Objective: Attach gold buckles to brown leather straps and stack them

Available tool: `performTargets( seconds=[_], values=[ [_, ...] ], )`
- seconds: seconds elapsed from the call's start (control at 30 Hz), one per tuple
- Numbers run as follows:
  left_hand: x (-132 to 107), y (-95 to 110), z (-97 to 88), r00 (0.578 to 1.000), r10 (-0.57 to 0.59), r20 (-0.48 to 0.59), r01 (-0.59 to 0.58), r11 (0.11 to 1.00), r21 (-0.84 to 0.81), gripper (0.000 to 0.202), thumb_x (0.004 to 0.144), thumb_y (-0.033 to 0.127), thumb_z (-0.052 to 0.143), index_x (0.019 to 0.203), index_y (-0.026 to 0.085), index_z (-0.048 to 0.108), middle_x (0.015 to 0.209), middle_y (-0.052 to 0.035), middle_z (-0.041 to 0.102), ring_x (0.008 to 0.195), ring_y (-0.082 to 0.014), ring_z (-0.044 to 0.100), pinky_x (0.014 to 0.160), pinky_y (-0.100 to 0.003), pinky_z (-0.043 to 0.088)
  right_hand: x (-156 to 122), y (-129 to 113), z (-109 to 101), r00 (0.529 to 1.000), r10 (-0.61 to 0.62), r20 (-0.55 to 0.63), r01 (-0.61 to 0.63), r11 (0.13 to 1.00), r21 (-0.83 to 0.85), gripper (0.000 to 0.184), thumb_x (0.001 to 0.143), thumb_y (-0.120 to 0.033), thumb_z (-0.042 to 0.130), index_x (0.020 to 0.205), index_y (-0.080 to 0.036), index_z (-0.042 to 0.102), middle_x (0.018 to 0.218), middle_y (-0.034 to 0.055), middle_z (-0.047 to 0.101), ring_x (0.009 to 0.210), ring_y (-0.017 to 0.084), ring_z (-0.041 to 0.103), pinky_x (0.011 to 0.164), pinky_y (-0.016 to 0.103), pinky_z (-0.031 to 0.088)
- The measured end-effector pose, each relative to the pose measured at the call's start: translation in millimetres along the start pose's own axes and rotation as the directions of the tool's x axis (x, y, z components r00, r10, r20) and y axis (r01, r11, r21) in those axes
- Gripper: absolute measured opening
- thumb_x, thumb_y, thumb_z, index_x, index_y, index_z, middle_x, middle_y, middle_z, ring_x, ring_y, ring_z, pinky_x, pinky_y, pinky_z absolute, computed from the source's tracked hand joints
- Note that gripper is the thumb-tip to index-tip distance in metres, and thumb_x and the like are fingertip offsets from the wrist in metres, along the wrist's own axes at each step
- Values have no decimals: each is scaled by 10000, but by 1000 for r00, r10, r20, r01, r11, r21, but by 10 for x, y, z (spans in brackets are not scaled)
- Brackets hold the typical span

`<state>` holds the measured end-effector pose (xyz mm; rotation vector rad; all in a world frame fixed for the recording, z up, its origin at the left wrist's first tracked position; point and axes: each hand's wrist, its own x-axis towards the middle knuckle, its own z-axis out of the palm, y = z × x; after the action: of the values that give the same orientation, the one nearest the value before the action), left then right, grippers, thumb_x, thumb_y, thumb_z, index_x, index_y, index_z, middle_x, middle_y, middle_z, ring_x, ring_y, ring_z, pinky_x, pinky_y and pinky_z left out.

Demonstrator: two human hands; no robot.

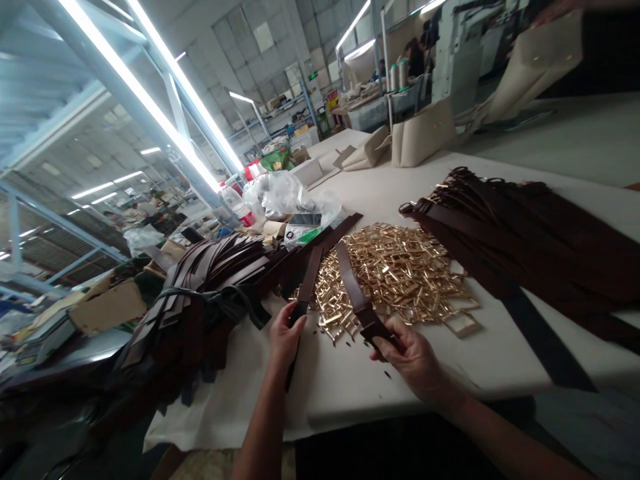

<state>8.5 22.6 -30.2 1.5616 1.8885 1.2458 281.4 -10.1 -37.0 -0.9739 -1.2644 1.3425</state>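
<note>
My left hand (pixel 285 337) is closed around one end of a dark brown leather strap (pixel 309 279) that runs up and away over the table. My right hand (pixel 413 357) grips the near end of a second brown strap (pixel 350 280), whose far end lies across a heap of gold metal buckles (pixel 400 270). Both hands rest at the near edge of the white table (pixel 350 380), just in front of the buckle heap.
A pile of brown straps (pixel 210 273) lies to the left and a larger bundle with rings (pixel 525 233) to the right. Clear plastic bags (pixel 280 193), a bottle (pixel 239 207) and beige bags (pixel 423 133) stand further back. A person (pixel 415 57) works in the background.
</note>
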Motion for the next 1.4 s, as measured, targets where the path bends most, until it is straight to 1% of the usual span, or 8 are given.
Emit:
performTargets(
  seconds=[0.2,0.27,0.37,0.6,0.73,0.97,1.17,1.4],
  values=[
    [-92,145,128,985,-9,170,36,987,-158,483,803,396,665,1234,182,621,975,-66,742,822,-186,689,747,-290,540,-10,-34,4,1000,-3,-8,3,1000,-6,236,848,-411,625,790,-204,529,636,-8,628,575,163,644,537,241,496],
    [-70,176,164,978,-25,206,46,994,-100,551,875,454,580,1352,182,533,873,-40,736,715,-164,677,682,-275,531,-13,-32,0,1000,-5,0,5,1000,-1,234,857,-412,624,800,-203,535,640,-12,625,578,158,640,544,237,495],
    [49,128,143,992,-78,97,68,992,104,532,968,482,369,1360,156,519,770,-27,716,574,-153,643,597,-275,509,-13,7,-7,1000,-7,11,7,1000,1,229,871,-410,621,816,-202,543,663,-15,623,593,156,642,557,238,500],
    [556,-234,-175,995,-38,-96,74,912,403,252,851,233,546,1022,173,720,1021,-114,715,997,-269,644,916,-381,456,-17,35,-28,999,13,32,-13,1000,10,238,890,-421,617,839,-201,542,685,-15,627,616,158,651,574,241,501],
    [684,-346,-230,1000,17,-16,-7,873,487,248,803,155,578,987,184,741,1088,-118,701,1062,-272,621,979,-378,431,-4,-5,-29,999,7,34,-7,1000,18,237,894,-422,611,841,-198,552,678,-17,622,613,150,640,573,236,494],
    [511,-335,-237,993,79,90,-115,852,512,142,834,247,614,882,248,748,1039,-44,718,1051,-223,631,967,-323,457,8,4,-38,997,43,57,-45,998,43,284,881,-470,627,846,-197,557,693,-13,623,622,155,646,576,240,499],
    [578,-450,-311,998,19,-62,17,845,534,336,876,212,540,1186,176,664,1241,-141,668,1210,-298,581,1049,-406,413,-5,41,-57,996,56,62,-57,998,17,355,865,-550,623,825,-202,567,644,1,637,605,166,626,574,250,489],
    [663,-220,-213,990,130,48,-138,885,444,338,828,192,604,1157,195,680,1181,-115,714,1126,-275,652,963,-386,498,13,107,-28,995,100,16,-101,995,24,417,817,-624,635,820,-207,612,641,11,632,592,183,627,559,262,490]
  ],
)
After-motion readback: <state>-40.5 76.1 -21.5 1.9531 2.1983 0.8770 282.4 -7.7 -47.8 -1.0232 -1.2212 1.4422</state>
